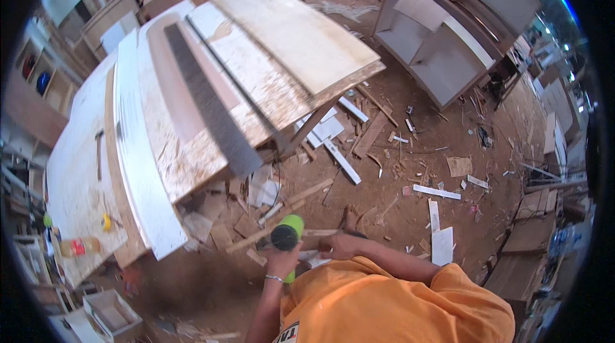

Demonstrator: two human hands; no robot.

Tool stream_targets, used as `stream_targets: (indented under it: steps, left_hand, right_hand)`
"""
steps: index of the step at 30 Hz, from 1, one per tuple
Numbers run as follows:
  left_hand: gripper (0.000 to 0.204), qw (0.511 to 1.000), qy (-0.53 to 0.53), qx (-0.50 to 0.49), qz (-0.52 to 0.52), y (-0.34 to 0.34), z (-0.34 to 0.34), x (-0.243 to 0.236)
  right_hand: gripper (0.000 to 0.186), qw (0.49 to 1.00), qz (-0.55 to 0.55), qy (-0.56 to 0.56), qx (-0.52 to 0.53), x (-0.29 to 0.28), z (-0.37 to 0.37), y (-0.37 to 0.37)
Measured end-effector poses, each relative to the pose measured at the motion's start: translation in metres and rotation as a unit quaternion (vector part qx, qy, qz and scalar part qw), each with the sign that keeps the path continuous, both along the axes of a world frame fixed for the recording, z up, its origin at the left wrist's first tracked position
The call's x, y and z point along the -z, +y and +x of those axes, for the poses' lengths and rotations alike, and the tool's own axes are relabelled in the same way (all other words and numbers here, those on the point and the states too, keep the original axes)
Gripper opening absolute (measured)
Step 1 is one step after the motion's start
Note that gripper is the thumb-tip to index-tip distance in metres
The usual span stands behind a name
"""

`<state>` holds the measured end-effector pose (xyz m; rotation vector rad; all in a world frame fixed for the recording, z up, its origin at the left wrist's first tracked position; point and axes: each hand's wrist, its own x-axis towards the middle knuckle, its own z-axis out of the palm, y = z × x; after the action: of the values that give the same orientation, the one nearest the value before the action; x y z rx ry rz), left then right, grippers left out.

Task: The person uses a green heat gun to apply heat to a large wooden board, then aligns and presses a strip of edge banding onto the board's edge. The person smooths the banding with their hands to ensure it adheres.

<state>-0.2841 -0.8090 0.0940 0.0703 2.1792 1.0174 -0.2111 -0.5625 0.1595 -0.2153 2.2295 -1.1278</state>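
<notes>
Fingers of the left hand [282, 261] grasp a lime-green, black-ended handheld power tool [289, 230] close to the orange cloth shirt [378, 301], probably for steady control; the right hand's [339, 246] grip, just beside, I cannot tell.

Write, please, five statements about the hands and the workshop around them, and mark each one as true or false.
1. The left hand holds a green and black tool. True.
2. The right hand lies on top of the dark strip. False: it is well apart from it, close in front of the orange shirt.
3. The dark strip lies on a pale sheet. True.
4. A light band circles the right wrist. False: it is on the left wrist.
5. A white offcut lies on the floor. True.
</notes>
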Motion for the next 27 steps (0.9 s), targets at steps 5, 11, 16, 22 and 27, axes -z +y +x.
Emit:
stream_targets:
  steps: [5, 11, 16, 22, 27]
  left_hand:
    - [0.061, 0.975, 0.135, 0.173, 0.032, 0.203, -0.024, -0.080]
    - [0.051, 0.973, 0.132, 0.149, 0.116, 0.384, -0.015, -0.083]
    - [0.054, 0.961, 0.105, 0.201, 0.157, 0.465, -0.021, -0.102]
    - [0.050, 0.951, -0.181, -0.081, 0.239, 0.385, -0.109, -0.008]
    - [0.031, 0.614, -0.046, -0.693, 0.376, 0.203, -0.269, 0.181]
  right_hand:
    - [0.066, 0.960, -0.204, -0.067, 0.180, -0.003, 0.025, 0.096]
    - [0.072, 0.870, -0.168, 0.020, 0.463, 0.013, 0.038, 0.221]
    - [0.054, 0.749, -0.206, 0.080, 0.624, 0.019, 0.011, 0.283]
    - [0.044, 0.731, -0.158, 0.011, 0.664, 0.010, 0.005, 0.345]
    - [0.045, 0.732, -0.083, 0.106, 0.667, -0.001, 0.040, 0.397]
